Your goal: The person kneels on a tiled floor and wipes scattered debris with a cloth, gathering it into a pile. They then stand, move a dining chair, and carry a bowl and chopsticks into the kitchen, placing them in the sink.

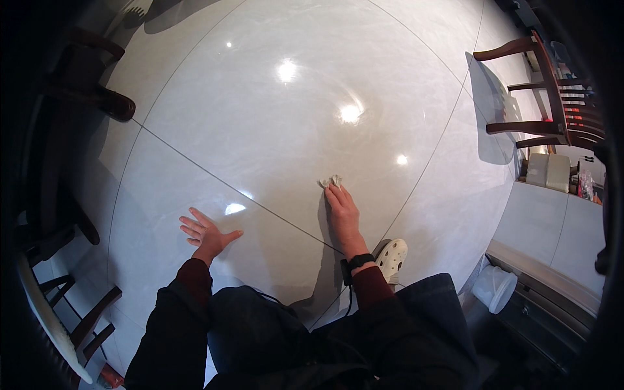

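Note:
Under the fingers of my right hand [343, 214] is a small crumpled pale cloth or tissue [332, 181], gripped at the fingertips and against the glossy tiled floor [273, 146]. A black band [361, 262] circles that wrist, with a dark cable below it. My left hand [209, 235] is held out over the floor with its fingers spread and nothing in it. Dark sleeves cover both arms, and my knees [256, 321] are bent below them. One cream clog with holes [391, 257] shows beside my right wrist.
A dark wooden chair [548, 87] stands at the upper right. Dark wooden furniture legs [117, 103] reach in from the left, with another chair [95, 319] at the lower left. A white plastic bucket [495, 290] is at the lower right, near a ledge holding white containers [557, 172].

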Tool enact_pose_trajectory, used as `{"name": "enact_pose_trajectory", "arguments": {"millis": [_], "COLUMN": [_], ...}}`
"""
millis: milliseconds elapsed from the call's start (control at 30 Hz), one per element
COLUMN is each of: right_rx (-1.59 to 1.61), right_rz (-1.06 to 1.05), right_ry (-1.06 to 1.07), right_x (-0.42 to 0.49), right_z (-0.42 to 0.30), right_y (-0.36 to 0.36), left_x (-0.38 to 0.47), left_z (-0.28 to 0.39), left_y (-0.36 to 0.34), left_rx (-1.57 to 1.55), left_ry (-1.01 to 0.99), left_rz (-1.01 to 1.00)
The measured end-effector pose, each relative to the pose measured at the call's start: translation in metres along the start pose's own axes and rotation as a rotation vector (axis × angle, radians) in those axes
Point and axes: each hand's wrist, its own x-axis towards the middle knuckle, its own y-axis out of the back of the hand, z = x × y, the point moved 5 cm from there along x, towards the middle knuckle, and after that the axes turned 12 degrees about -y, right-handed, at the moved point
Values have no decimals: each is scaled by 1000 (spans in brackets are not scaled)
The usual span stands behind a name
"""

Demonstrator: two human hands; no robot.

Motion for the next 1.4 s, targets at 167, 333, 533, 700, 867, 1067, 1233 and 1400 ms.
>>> {"name": "enact_pose_trajectory", "arguments": {"millis": [167, 333, 533, 700, 867, 1067, 1233, 1400], "right_rx": [456, 1301, 226, 200, 38, 27, -70, 16], "right_rz": [-122, 29, 262, 515, 499, 151, -24, 22], "right_ry": [-600, -1171, -870, -762, -533, -282, -84, -37], "right_x": [4, -17, -42, -54, -30, -10, -19, -20], "right_z": [56, 115, 114, 69, 1, -46, -53, -39], "right_y": [10, 37, 52, 19, -29, -37, -35, -32], "left_x": [-1, -1, 0, 1, 3, 4, 4, 5], "left_z": [0, -1, 0, -1, -5, -7, -7, -8], "left_y": [0, -1, -1, -3, -6, -8, -7, -7], "left_rx": [5, -1, 23, -4, -24, -63, -95, -104], "left_ry": [7, 4, 30, 16, -10, -24, -51, -71], "left_rz": [-17, -18, -12, 3, 30, 45, 65, 73]}}
